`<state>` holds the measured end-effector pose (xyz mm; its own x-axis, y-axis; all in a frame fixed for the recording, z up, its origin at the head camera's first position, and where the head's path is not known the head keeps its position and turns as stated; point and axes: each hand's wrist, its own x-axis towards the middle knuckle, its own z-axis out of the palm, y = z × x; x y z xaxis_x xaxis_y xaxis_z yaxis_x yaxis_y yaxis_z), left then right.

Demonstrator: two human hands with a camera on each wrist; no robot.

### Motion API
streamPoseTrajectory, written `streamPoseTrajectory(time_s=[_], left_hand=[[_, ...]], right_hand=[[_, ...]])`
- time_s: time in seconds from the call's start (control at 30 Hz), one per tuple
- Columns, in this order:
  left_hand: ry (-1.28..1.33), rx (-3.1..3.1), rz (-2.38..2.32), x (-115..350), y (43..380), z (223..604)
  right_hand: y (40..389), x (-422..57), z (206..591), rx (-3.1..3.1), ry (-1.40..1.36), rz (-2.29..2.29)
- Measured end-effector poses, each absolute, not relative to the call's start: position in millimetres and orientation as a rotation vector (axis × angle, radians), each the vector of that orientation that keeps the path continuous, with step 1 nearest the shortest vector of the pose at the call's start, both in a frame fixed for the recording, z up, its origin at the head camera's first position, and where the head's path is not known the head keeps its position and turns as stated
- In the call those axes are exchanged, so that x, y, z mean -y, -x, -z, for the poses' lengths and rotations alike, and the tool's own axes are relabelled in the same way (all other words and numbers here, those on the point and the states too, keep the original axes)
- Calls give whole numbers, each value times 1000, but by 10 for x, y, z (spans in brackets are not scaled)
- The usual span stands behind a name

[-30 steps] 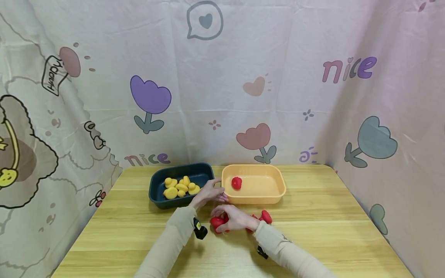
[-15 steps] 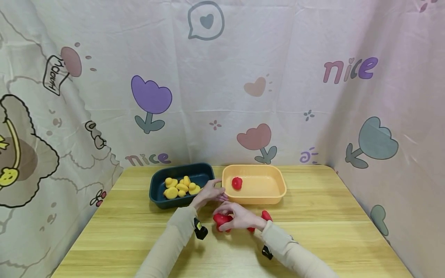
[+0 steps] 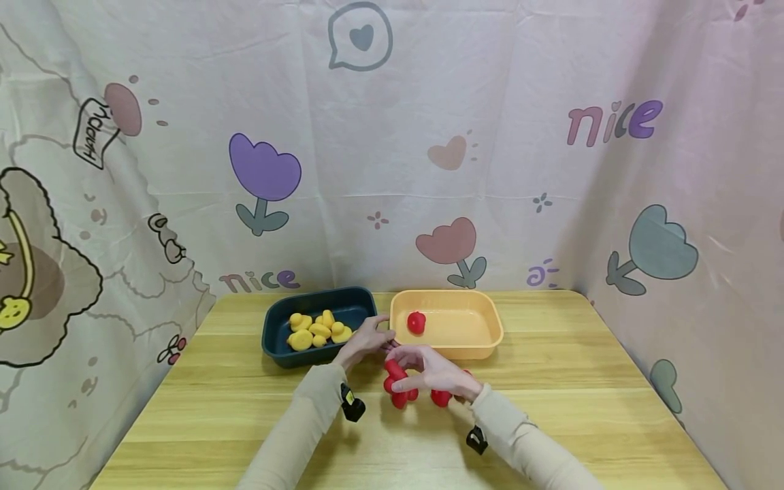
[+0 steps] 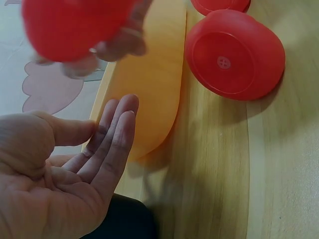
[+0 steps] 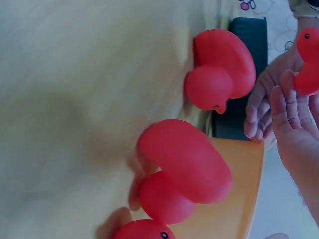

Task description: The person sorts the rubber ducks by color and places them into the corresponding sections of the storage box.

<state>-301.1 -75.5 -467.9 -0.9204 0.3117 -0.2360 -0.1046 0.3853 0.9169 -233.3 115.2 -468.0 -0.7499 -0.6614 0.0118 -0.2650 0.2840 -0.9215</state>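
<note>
With straight left fingers (image 4: 119, 149) at the orange bin (image 3: 462, 330), right fingers (image 3: 409, 384) grip a red duck (image 4: 75, 27) near other ducks (image 5: 222, 67).

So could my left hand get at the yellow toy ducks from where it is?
Likely yes. Your left hand is right by the navy tray, apparently holding nothing, and the yellow toy ducks lie uncovered inside. Nothing seems in the way, though the fingers would first leave the corner of the peach tray.

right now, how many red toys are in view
5: one red toy held in the right hand, one in the orange tray, three on the table near that hand. Others could be hidden behind the hand.
</note>
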Motion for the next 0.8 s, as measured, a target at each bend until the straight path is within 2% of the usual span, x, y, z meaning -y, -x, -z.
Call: streamPoseTrajectory(time_s=[0.47,0.8], left_hand=[[-133,-2246,-1633,700,2986,4701],[-185,-2224,-1687,682,2980,4722]], right_hand=[[2412,-1296,4478,-2149,889,1728],[2536,-1470,4322,-2166,748,1848]])
